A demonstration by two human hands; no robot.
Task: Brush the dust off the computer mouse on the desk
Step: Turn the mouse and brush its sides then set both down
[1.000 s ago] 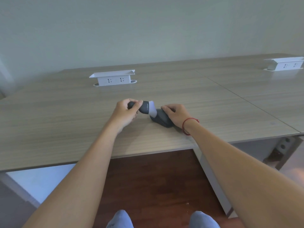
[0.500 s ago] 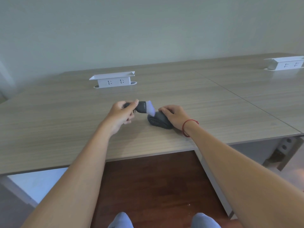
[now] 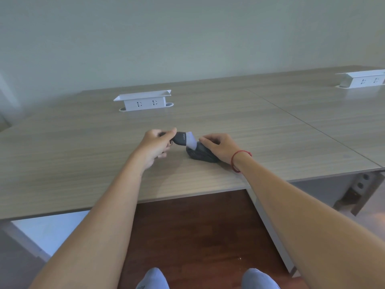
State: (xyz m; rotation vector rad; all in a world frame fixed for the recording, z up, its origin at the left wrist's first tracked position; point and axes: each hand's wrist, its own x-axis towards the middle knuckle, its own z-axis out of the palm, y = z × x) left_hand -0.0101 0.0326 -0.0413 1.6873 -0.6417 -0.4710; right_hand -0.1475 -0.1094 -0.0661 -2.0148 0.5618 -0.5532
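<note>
A dark grey computer mouse [image 3: 200, 155] lies on the wooden desk [image 3: 83, 163] near its front edge. My right hand [image 3: 218, 147] rests over the mouse's right side and grips it; a red string circles that wrist. My left hand [image 3: 156, 145] pinches the dark handle of a small brush [image 3: 184, 139]. The brush's pale bristles point down to the right and touch the mouse's left top. Part of the mouse is hidden under my right hand.
A white socket box [image 3: 143, 100] stands on the desk behind my hands, and a second socket box [image 3: 364, 79] sits far right. A seam splits the desk from a neighbouring desktop at right. Dark wood floor and my two socked feet show below.
My left hand and the brush have drifted slightly left and back across the mouse's left top, with the bristles staying on the mouse. My right hand keeps its hold.
</note>
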